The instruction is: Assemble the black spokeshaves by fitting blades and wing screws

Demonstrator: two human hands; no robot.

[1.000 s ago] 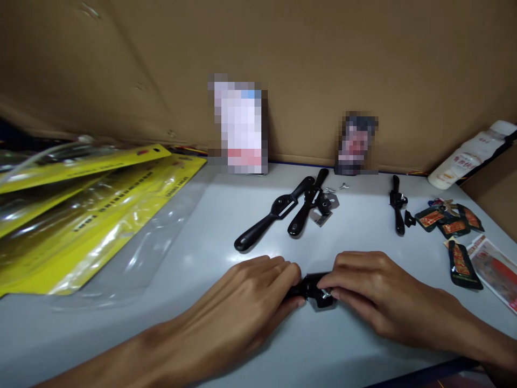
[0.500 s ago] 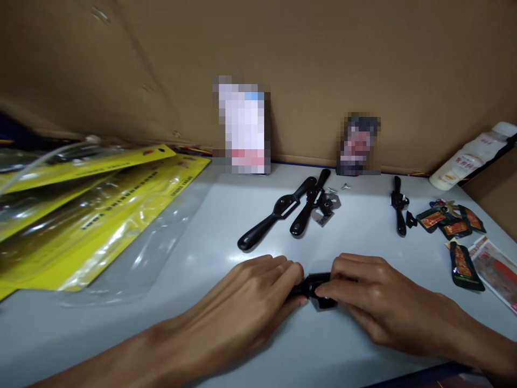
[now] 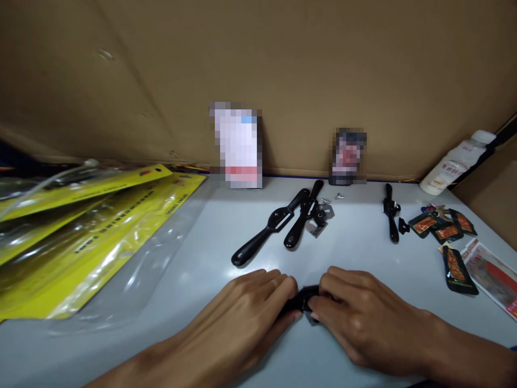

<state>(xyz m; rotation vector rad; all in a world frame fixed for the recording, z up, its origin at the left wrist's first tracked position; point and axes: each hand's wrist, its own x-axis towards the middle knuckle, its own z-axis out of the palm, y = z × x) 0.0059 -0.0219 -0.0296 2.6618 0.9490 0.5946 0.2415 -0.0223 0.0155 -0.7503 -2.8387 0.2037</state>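
Between my two hands is a black spokeshave [image 3: 305, 297], held low over the near part of the table. My left hand [image 3: 258, 302] is closed around its left handle. Curled over the right side of the tool, my right hand [image 3: 357, 312] presses its thumb at the middle by the blade, whose metal corner shows below. The right handle is hidden by my fingers. Farther back lie two black spokeshave bodies [image 3: 258, 240], [image 3: 301, 221], with loose blades and a cap [image 3: 320, 220] beside them. Small screws [image 3: 338, 196] lie behind these.
Yellow tool packages in clear plastic [image 3: 121, 248] spread across the left. A smaller spokeshave [image 3: 390, 213] lies right, near keys [image 3: 439, 211], dark sachets [image 3: 456, 269] and a packet [image 3: 490, 277]. A bottle [image 3: 456, 164] leans by the cardboard wall [image 3: 283, 64]; two blurred upright items [image 3: 240, 145], [image 3: 348, 156] stand there.
The view has shifted, so everything sits lower and slightly left. My right fingers and thumb now cover more of the spokeshave's middle. Both hands keep their grip.
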